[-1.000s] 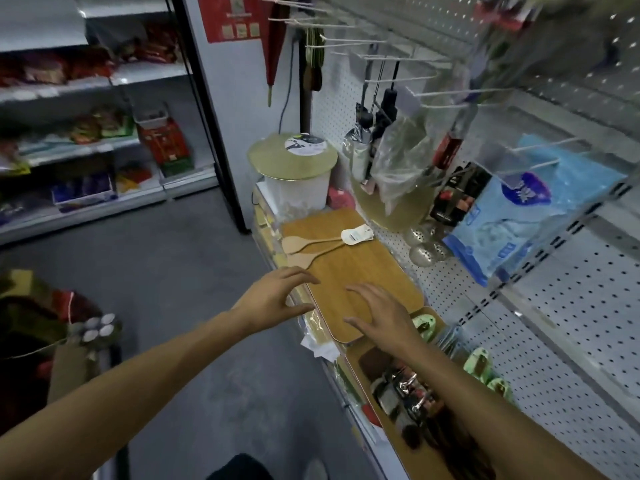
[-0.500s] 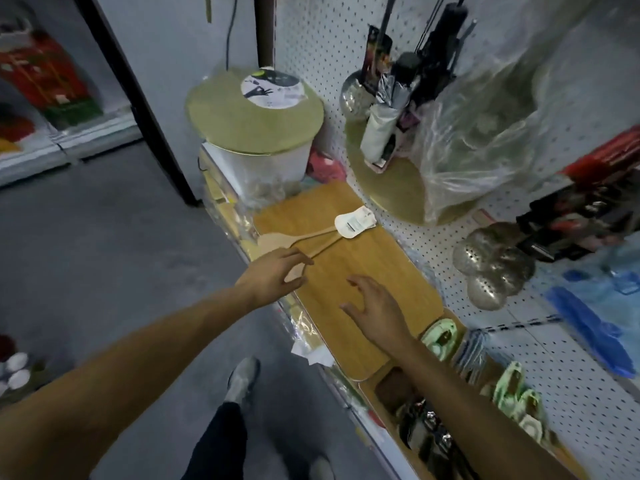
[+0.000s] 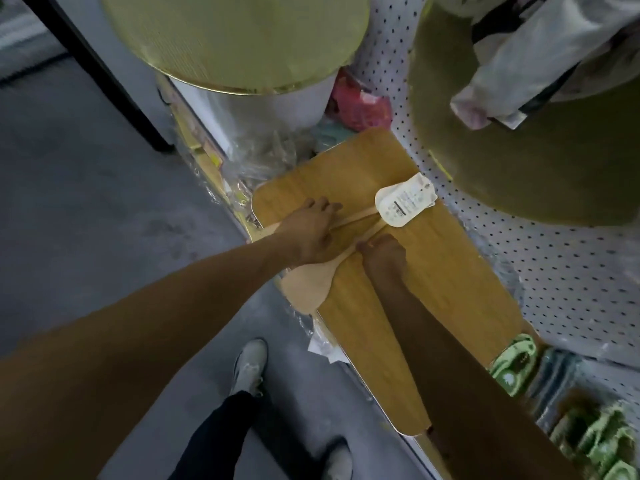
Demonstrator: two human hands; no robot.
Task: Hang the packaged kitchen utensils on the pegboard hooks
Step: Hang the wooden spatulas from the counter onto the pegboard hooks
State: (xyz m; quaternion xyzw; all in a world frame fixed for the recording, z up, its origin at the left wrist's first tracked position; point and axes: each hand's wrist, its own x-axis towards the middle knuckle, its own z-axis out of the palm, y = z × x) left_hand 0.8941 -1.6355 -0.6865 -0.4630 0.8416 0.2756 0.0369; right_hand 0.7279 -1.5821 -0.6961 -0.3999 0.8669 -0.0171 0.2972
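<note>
Two pale wooden spatulas (image 3: pixel 308 289), joined at the handle ends by a white label card (image 3: pixel 405 202), lie across a bamboo cutting board (image 3: pixel 415 306) on the shelf. My left hand (image 3: pixel 308 230) covers the farther spatula, its fingers bent over the handle. My right hand (image 3: pixel 384 254) pinches the nearer spatula's handle with curled fingers. The nearer blade sticks out past the board's front edge. The white pegboard (image 3: pixel 561 278) rises to the right; no hook is in view.
A round gold lid (image 3: pixel 235 39) on a white tub stands behind the board, with a red packet (image 3: pixel 360 105) beside it. A large gold disc (image 3: pixel 519 161) and bagged goods hang on the pegboard. Green packaged items (image 3: pixel 516 362) lie at the lower right. The grey floor is on the left.
The view has dropped closer to the board. My left hand slid onto the spatulas, and my right hand moved up from the bare board to the nearer handle.
</note>
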